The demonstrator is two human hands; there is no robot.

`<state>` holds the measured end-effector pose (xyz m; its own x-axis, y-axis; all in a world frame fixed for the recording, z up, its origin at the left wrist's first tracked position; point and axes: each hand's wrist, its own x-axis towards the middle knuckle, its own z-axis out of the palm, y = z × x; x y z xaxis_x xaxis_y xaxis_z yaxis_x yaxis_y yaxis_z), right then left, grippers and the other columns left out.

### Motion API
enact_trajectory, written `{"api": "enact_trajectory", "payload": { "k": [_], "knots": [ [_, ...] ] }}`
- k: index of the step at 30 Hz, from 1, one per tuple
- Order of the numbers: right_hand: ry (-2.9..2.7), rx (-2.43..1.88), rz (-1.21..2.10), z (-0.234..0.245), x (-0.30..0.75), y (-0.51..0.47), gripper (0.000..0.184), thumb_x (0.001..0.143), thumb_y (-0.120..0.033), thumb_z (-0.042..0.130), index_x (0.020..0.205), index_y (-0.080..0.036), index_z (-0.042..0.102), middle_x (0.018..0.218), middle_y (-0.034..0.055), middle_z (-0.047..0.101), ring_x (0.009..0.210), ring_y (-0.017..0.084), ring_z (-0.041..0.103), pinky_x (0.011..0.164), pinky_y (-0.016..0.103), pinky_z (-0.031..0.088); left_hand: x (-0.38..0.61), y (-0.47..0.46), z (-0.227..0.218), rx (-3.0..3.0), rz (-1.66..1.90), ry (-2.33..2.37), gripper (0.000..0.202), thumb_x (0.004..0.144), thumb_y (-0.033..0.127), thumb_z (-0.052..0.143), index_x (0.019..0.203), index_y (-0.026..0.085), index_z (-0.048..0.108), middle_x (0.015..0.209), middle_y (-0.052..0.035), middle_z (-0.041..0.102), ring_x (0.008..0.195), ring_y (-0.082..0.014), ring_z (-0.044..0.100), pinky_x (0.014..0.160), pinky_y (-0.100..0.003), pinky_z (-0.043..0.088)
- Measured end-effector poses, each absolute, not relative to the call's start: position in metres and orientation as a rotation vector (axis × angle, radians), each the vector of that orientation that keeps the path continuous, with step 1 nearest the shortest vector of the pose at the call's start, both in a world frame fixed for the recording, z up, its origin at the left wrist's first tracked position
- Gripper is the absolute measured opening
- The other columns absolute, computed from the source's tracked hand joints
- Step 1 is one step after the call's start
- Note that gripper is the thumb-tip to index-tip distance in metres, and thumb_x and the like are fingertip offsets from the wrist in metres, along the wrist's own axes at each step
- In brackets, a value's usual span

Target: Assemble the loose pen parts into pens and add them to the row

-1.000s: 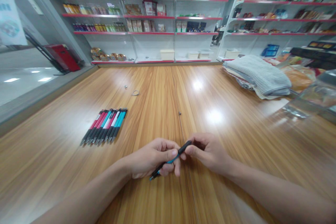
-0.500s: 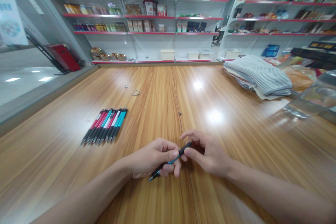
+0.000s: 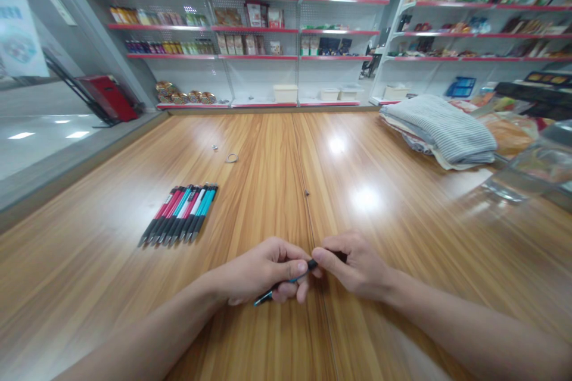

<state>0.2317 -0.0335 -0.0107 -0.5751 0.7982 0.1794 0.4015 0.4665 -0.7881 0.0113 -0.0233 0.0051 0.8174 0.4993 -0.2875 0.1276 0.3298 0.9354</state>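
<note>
Both my hands hold one pen (image 3: 286, 283) with a teal barrel and black ends, low over the wooden table (image 3: 384, 190). My left hand (image 3: 263, 274) is closed around the barrel, the tip poking out below the fingers. My right hand (image 3: 355, 265) is closed with thumb and fingers pinched on the pen's black upper end, which is mostly hidden. A row of several red, teal and black pens (image 3: 179, 214) lies side by side on the table to the left, beyond my left forearm.
A small ring (image 3: 231, 158) and two tiny parts (image 3: 306, 193) lie further out on the table. Folded striped cloth (image 3: 440, 127) and clear plastic packaging (image 3: 531, 166) sit at the right. Store shelves with red edges line the back wall.
My right hand's fingers, spread half a second ago, have closed over the pen's black end and covered it. The pen sits a little lower. My left hand stays put.
</note>
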Motion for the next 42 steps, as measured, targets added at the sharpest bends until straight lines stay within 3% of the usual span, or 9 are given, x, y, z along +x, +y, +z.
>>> {"api": "enact_trajectory", "payload": {
  "k": [4,10,13,15,19,22,31,37,42],
  "knots": [
    [-2.195,-0.9,0.969,-0.011,0.233,-0.031,0.027,0.093,-0.032,0.047,0.078,-0.015,0.061,0.064,0.0009,0.06,0.054,0.009,0.05,0.052,0.022,0.035,0.012,-0.024,0.006,1.269,0.247,0.627,0.043,0.09,0.048,0.048,0.076,0.009,0.062,0.06,0.0001,0.044,0.05,-0.0066,0.031,0.047,-0.021,0.024],
    [-2.246,-0.914,0.999,-0.01,0.234,-0.028,0.042,0.096,-0.034,0.042,0.068,-0.014,0.065,0.053,-0.0024,0.05,0.046,0.006,0.042,0.048,0.021,0.029,0.016,-0.027,0.006,1.328,0.291,0.773,0.043,0.09,0.051,0.046,0.095,0.012,0.064,0.069,-0.0019,0.054,0.05,-0.0063,0.042,0.044,-0.017,0.033],
    [-2.034,-1.027,1.029,-0.014,0.229,-0.008,0.052,0.098,-0.043,0.037,0.063,-0.014,0.062,0.048,-0.0036,0.041,0.043,0.007,0.036,0.045,0.022,0.026,0.017,-0.026,0.0,1.114,0.424,0.751,0.041,0.089,0.051,0.048,0.09,0.013,0.062,0.059,0.0023,0.047,0.041,-0.0034,0.029,0.037,-0.015,0.02],
    [-1.801,-1.216,0.796,-0.019,0.223,0.018,0.05,0.096,-0.049,0.039,0.065,-0.014,0.058,0.052,-0.0032,0.043,0.047,0.008,0.039,0.046,0.022,0.03,0.017,-0.023,-0.005,0.95,0.531,0.703,0.038,0.09,0.05,0.047,0.09,0.014,0.06,0.054,0.0053,0.04,0.039,-0.0029,0.019,0.034,-0.015,0.013],
    [-1.851,-1.526,0.269,-0.024,0.208,0.068,0.033,0.084,-0.046,0.061,0.101,-0.018,0.061,0.084,0.0039,0.061,0.073,0.016,0.056,0.062,0.025,0.04,0.016,-0.022,-0.01,0.839,0.659,0.619,0.03,0.092,0.047,0.045,0.098,0.019,0.055,0.05,0.0071,0.036,0.038,-0.0039,0.013,0.033,-0.014,0.013],
    [-2.059,-1.549,0.148,-0.026,0.202,0.08,0.018,0.089,-0.035,0.056,0.094,-0.019,0.062,0.092,0.0073,0.062,0.083,0.019,0.058,0.07,0.028,0.041,0.015,-0.022,-0.01,0.795,0.679,0.558,0.024,0.094,0.043,0.043,0.095,0.021,0.051,0.051,0.0068,0.038,0.039,-0.0042,0.012,0.033,-0.013,0.013],
    [-2.202,-1.271,0.32,-0.026,0.221,0.059,0.004,0.085,-0.019,0.06,0.084,-0.016,0.063,0.087,0.0049,0.06,0.079,0.015,0.056,0.074,0.026,0.043,0.019,-0.018,-0.013,0.672,0.77,0.516,0.021,0.093,0.032,0.046,0.09,0.013,0.054,0.063,-0.0003,0.048,0.046,-0.0056,0.034,0.047,-0.02,0.034],
    [-2.254,-0.971,0.581,-0.02,0.215,0.057,0.019,0.08,-0.004,0.053,0.09,-0.016,0.064,0.086,0.0042,0.059,0.077,0.013,0.056,0.072,0.025,0.045,0.016,-0.014,-0.014,0.568,0.815,0.515,0.018,0.095,0.028,0.042,0.09,0.014,0.053,0.065,-0.0003,0.048,0.048,-0.0066,0.036,0.049,-0.021,0.035],
    [-2.038,-0.912,0.859,-0.024,0.21,0.055,0.02,0.082,-0.01,0.054,0.1,-0.017,0.061,0.09,0.0042,0.059,0.086,0.014,0.057,0.08,0.029,0.046,0.012,-0.008,-0.012,0.461,0.784,0.518,0.014,0.095,0.021,0.041,0.098,0.012,0.053,0.067,0.0008,0.045,0.048,-0.0041,0.035,0.043,-0.015,0.027]
  ]
}}
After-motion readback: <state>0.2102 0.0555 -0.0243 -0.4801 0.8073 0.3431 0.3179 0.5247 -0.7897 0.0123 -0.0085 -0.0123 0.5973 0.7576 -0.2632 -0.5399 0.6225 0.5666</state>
